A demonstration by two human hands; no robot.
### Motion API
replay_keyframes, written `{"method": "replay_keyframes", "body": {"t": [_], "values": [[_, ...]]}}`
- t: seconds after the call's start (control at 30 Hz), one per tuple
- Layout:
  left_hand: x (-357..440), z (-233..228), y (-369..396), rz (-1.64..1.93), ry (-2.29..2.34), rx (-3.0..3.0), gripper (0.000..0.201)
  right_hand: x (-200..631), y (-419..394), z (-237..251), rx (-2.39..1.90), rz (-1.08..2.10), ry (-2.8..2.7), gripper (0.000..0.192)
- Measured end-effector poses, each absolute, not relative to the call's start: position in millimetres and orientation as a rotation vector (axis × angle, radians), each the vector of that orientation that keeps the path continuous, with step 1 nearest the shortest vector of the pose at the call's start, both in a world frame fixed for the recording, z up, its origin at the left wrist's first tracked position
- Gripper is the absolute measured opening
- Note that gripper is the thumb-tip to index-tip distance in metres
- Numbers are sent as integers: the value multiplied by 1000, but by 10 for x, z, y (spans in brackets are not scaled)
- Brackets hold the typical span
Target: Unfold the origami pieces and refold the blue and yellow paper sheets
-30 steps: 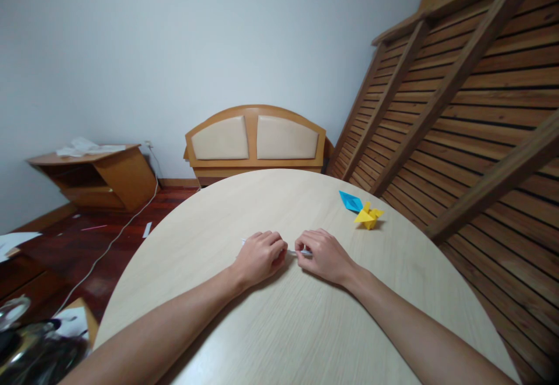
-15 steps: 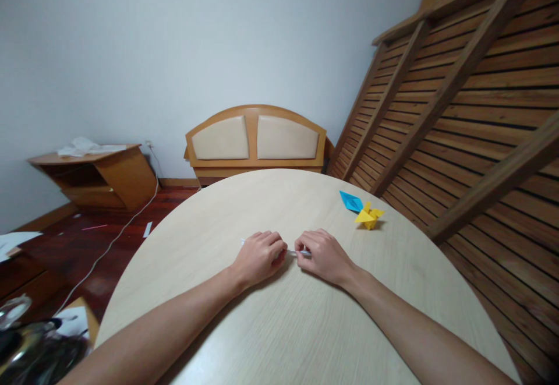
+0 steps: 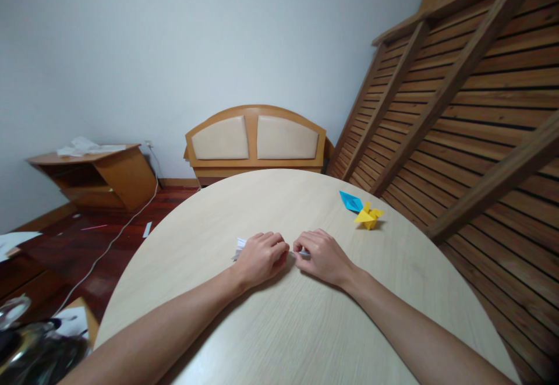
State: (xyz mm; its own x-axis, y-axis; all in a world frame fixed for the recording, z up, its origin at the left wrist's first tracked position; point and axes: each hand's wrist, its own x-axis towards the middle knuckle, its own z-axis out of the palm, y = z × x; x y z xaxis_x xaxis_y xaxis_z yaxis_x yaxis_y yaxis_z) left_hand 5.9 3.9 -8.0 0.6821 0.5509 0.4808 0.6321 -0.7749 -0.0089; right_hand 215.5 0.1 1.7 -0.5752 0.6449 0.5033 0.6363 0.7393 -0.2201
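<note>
Both hands meet low over the round table, with a small gap between their fingertips. My left hand [image 3: 262, 258] is closed on a folded piece of white paper [image 3: 239, 247], whose pleated-looking end sticks out on its left side. Between thumb and forefinger, my right hand [image 3: 322, 257] pinches the paper's other end, of which only a sliver shows. Most of the paper is hidden by the hands. Beyond my right hand lie a blue folded paper boat shape [image 3: 351, 201] and a yellow origami figure [image 3: 369, 216], close together.
The light wooden table [image 3: 209, 327] has a curved far edge. Behind it stands a padded headboard [image 3: 255, 137]. Wooden slats [image 3: 476, 117] lean at the right. A low cabinet [image 3: 117, 178] and a white cable [image 3: 117, 236] are at the left.
More of the white paper now shows left of my left hand, spread wider there. The fingertips of both hands have come slightly closer together. The blue and yellow papers have not moved.
</note>
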Motion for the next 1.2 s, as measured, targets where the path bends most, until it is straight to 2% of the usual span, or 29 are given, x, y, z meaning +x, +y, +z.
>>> {"method": "replay_keyframes", "body": {"t": [1.2], "values": [[62,-109,50,-716,-957,-2711,5,2172,23,0,-944,-15,-2381,11]]}}
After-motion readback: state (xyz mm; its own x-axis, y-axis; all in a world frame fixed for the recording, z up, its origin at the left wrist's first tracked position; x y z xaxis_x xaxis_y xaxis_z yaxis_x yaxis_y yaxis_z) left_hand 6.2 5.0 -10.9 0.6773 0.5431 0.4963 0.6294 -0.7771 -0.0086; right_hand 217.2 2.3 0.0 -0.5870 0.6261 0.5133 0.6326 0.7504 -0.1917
